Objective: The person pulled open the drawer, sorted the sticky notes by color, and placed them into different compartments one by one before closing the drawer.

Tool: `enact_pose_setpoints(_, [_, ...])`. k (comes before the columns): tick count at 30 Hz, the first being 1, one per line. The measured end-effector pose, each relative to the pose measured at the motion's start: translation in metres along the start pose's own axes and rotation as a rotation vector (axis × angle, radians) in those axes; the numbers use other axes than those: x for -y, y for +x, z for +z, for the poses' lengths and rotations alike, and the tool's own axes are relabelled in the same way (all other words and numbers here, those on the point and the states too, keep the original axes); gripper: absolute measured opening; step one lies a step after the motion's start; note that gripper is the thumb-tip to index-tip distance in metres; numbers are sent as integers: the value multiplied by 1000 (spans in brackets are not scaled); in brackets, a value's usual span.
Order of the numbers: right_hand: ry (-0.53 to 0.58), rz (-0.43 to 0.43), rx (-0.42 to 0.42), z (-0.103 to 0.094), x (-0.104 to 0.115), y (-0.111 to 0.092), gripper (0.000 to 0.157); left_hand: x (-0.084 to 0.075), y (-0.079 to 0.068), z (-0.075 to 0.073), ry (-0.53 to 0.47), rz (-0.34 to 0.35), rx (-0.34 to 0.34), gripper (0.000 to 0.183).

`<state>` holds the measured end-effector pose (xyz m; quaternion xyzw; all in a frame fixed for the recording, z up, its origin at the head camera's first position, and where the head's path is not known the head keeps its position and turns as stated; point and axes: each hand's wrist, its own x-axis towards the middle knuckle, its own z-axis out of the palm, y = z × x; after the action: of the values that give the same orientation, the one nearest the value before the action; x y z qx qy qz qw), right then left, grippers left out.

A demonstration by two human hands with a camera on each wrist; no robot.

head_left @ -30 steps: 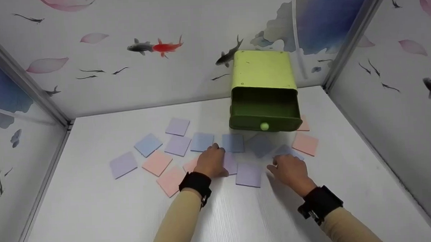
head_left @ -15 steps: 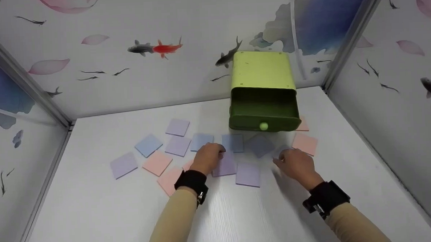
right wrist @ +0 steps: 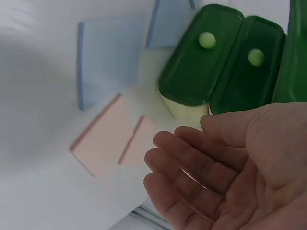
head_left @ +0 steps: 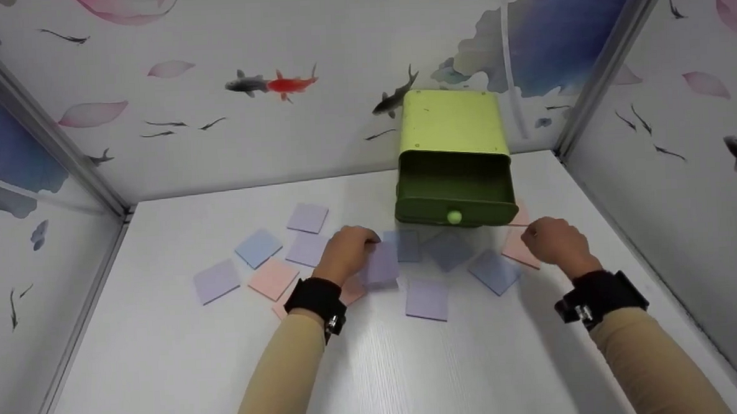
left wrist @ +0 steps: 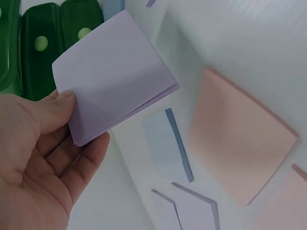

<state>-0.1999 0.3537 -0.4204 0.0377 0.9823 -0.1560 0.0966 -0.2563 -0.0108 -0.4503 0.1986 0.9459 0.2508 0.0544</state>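
Observation:
My left hand [head_left: 346, 254] pinches a purple sticky note pad [left wrist: 112, 79] by one corner between thumb and fingers, holding it above the white table. In the left wrist view a pink sticky note pad [left wrist: 242, 136] lies below it. My right hand [head_left: 557, 245] hovers beside a pink pad [head_left: 518, 251] right of the drawer box. Its fingers are loosely bent and nothing is in them, as the right wrist view shows. Near it lies a blue sticky note pad [head_left: 496, 272]. Another purple pad [head_left: 427, 300] rests between the hands.
A yellow-green box [head_left: 452, 121] stands against the back wall, its dark green drawer [head_left: 428, 209] pulled out. More pads, such as a blue one [head_left: 258, 248], a pink one [head_left: 273, 279] and a purple one [head_left: 216, 282], lie flat on the left. Patterned walls enclose the table.
My left hand has taken hold of the purple pad and lifted it, shifting slightly left. The right hand has moved right, away from the blue pad, toward the pink pads.

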Motion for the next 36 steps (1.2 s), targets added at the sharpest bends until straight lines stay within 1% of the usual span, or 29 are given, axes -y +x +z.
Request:
enact_pose_setpoints(3, [47,7,38,-29,-4,7,46,-3,3,-13,11,2,-19,25])
enact_pose_setpoints(7, [148,-9,24,-60,1,17,57,-12,9,-34,43,3,-61,25])
enact_pose_setpoints(10, [221,-17,0,-76,10,25,64,-19,13,-50,49,-4,-102,27])
enact_pose_setpoints(13, [273,-10,1,-86,21,33,71,-28,16,-66,38,-10,-152,29])
enact_pose_setpoints(16, [298,-2,-3,-90,30,39,75,-37,19,-81,36,-18,-202,30])
enact_pose_setpoints(20, [311,10,-46,-90,40,48,73,-46,24,-95,37,-24,-275,29])
enact_pose_setpoints(22, [317,13,-60,-88,43,51,72,-50,27,-100,22,-21,-308,29])
enact_pose_setpoints(24, [339,14,-53,-86,45,55,72,-54,29,-103,0,-8,-339,29])
enact_pose_setpoints(31, [397,25,5,-81,43,62,76,-66,37,-110,-85,70,-439,27])
enact_pose_setpoints(33, [405,31,13,-81,45,63,76,-72,40,-109,-97,88,-443,26])
enact_pose_setpoints(36, [402,39,21,-83,48,64,78,-80,45,-106,-88,116,-422,25])
